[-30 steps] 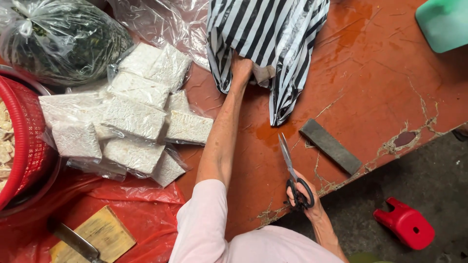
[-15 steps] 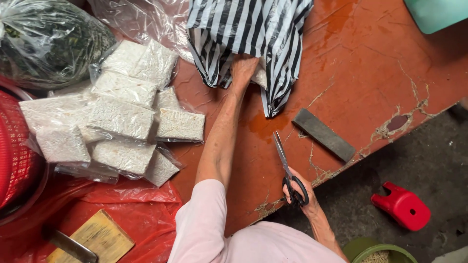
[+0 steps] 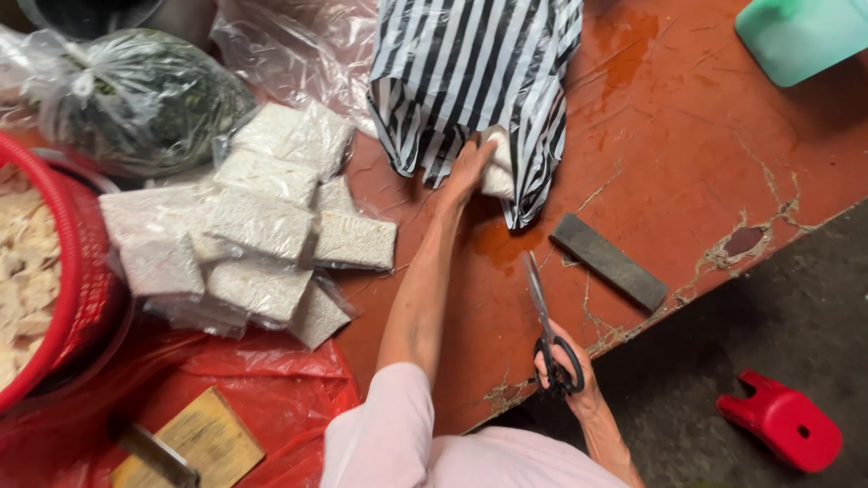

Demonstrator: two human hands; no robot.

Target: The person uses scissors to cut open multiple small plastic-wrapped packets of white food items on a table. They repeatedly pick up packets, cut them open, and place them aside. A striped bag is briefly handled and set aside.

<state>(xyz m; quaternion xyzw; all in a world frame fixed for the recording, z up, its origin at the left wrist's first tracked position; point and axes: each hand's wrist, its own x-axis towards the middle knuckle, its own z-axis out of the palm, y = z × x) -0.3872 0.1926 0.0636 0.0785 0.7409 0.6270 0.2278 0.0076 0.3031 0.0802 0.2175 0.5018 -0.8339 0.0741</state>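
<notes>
**Left hand at the striped bag, scissors waiting in the right**

We have our left hand point(image 3: 470, 167) stretched out across the worn red table point(image 3: 687, 181), fingers closed around a white block point(image 3: 497, 167) right at the mouth of the black-and-white striped bag point(image 3: 470, 72). The bag lies flat on the table, its open end facing us, the block half in it. Whether the block is wrapped we cannot tell.

Our right hand point(image 3: 565, 366) rests at the near table edge, fingers threaded through the black handles of the scissors point(image 3: 547, 330), blades closed and lying on the wood, pointing away from us.

To do this well, we judge the grip should sit on the block's flanks, not the bag's thin plastic, so the two come apart cleanly. The scissor tips want to stay low and aimed clear of the left forearm.

Just left of the arm sits the stack of clear-wrapped white blocks point(image 3: 258, 226); a grey sharpening stone point(image 3: 608, 262) lies between bag and scissors, near both.
</notes>
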